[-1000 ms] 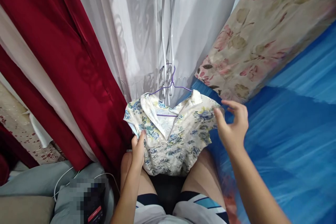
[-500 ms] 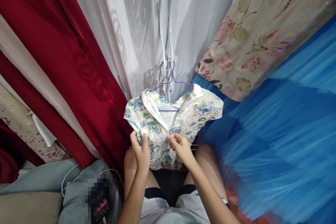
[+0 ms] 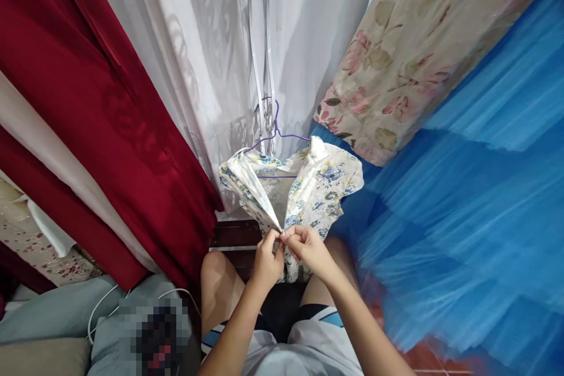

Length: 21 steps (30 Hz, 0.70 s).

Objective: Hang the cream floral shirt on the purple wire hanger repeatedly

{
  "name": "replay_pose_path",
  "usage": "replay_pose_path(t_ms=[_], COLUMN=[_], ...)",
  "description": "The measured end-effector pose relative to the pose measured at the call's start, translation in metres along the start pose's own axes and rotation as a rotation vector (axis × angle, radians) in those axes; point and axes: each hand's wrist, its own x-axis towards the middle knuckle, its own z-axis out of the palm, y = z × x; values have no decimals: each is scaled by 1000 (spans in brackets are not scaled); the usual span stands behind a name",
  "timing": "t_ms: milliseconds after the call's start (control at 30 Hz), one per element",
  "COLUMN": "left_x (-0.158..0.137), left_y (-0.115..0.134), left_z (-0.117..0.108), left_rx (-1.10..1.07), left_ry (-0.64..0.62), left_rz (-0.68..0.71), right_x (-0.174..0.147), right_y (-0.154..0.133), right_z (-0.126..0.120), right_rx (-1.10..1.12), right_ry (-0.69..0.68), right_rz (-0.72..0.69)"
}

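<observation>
A short-sleeved white blouse point(image 3: 326, 182) with blue and yellow flowers hangs on a purple hanger point(image 3: 277, 132) in front of me. Its front edges part in a V down to my hands. My left hand point(image 3: 267, 261) pinches the left front edge near the bottom of the V. Right beside it, my right hand point(image 3: 308, 249) pinches the other edge, and the fingertips of both hands meet there. Whatever small fastening lies between the fingers is hidden. The blouse's lower part bunches below my hands, above my lap.
White curtains point(image 3: 211, 59) with hanging white straps point(image 3: 255, 59) are behind the hanger. Red drapes point(image 3: 132, 129) fall at left, a floral cloth point(image 3: 374, 64) and blue tulle point(image 3: 440, 217) at right. Grey cushions point(image 3: 61, 308) and a white cable point(image 3: 94, 311) lie at lower left.
My left hand has moved right from the blouse's side to meet my right hand at the front edges. The blouse's left side is drawn inward, and the view has shifted slightly.
</observation>
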Motion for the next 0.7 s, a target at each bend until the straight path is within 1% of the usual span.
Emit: replay_pose_path(t_ms=[67,167,267,333,400,467,500,533,567,667,700], left_x=[4,9,14,17,22,30,37,46,57,99,114], left_y=[2,6,11,11,10,12,14,19,25,54,64], left_z=[-3,-6,-10,-15,-21,-30,-35,-41,-48,-72,-78], left_rx=[75,305,583,719,781,737,665,561,432,34,-40], left_ry=[-88,-235,-378,-456,-523,-566,-553,-498,-402,-3,62], left_rz=[37,103,193,230,232,233,237,237,229,177,191], right_x=[11,39,71,86,94,94,93,90,87,79,76], right_y=[-15,-52,-95,-118,-131,-135,-135,-133,-131,-123,-122], right_z=[-10,-21,-24,-23,-20,-16,-14,-13,-11,-7,-6], right_rx=[44,128,199,227,231,231,227,218,201,103,64], right_ry=[45,80,86,115,144,164,171,178,180,163,164], right_rz=[11,-50,-109,-154,-222,-274,-283,-282,-277,-302,-328])
